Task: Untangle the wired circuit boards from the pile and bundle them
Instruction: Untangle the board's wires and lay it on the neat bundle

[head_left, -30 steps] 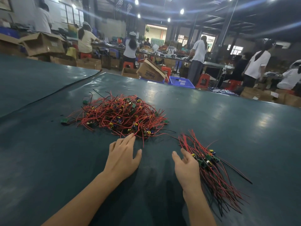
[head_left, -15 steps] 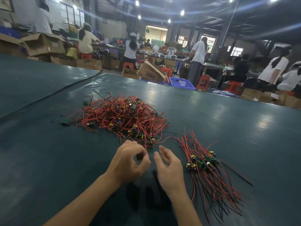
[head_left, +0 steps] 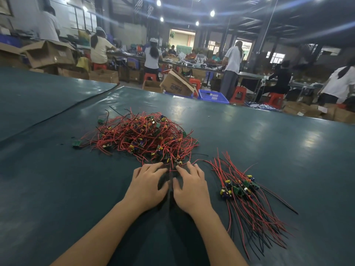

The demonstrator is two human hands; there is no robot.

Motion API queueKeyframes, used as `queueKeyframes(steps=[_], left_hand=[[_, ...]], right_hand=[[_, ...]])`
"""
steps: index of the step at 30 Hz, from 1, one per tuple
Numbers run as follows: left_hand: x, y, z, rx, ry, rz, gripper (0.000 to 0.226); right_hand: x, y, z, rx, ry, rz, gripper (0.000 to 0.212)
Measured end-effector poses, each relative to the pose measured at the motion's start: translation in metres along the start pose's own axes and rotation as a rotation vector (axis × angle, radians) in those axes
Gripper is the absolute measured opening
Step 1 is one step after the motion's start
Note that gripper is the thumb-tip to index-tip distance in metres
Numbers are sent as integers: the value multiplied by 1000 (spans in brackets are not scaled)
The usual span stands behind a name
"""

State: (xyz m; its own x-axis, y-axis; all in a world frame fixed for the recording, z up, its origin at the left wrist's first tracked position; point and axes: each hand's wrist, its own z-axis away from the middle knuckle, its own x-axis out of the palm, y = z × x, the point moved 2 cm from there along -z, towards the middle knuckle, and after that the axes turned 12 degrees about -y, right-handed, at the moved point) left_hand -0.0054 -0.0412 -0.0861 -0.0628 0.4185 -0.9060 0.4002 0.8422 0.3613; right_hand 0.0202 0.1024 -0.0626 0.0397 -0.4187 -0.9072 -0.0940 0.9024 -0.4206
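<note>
A tangled pile (head_left: 146, 137) of small green circuit boards with red and black wires lies on the dark green table (head_left: 269, 143). To its right a sorted bundle (head_left: 242, 191) lies with boards side by side and wires trailing toward me. My left hand (head_left: 148, 187) and my right hand (head_left: 192, 187) lie palm down next to each other just below the pile. Their fingers are spread, and the fingertips reach the nearest wires at the pile's front edge. Neither hand holds anything that I can see.
A loose green board (head_left: 76, 143) lies left of the pile. Beyond the table's far edge stand cardboard boxes (head_left: 177, 84), a blue crate (head_left: 213, 96), red stools and several people at other benches. A seam (head_left: 63, 110) runs across the table at left.
My right hand left the sorted bundle and moved left. Both hands came together, then stretched forward with fingers spread to the pile's front edge. The view tilted slightly.
</note>
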Motion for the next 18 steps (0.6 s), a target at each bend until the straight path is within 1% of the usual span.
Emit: queueKeyframes(steps=[5, 8, 10, 12, 14, 16, 18], left_hand=[[-3, 0, 0, 33, 60, 30, 43], [-5, 3, 1, 78, 69, 60, 38], [-5, 3, 2, 100, 72, 69, 34], [-7, 4, 2, 117, 106, 86, 27], [-12, 8, 3, 137, 152, 142, 17], [-16, 14, 6, 150, 186, 275, 7], [-19, 21, 8, 147, 149, 547, 16]], right_hand=[[0, -2, -12, 38, -110, 115, 50], [-1, -3, -11, 26, -68, 201, 44], [-4, -2, -6, 8, 16, 172, 40], [-9, -3, 3, -25, 153, 92, 38], [-16, -5, 12, -93, 321, -89, 33], [-24, -9, 22, -174, 471, -296, 23], [-30, -13, 31, -241, 564, -420, 15]])
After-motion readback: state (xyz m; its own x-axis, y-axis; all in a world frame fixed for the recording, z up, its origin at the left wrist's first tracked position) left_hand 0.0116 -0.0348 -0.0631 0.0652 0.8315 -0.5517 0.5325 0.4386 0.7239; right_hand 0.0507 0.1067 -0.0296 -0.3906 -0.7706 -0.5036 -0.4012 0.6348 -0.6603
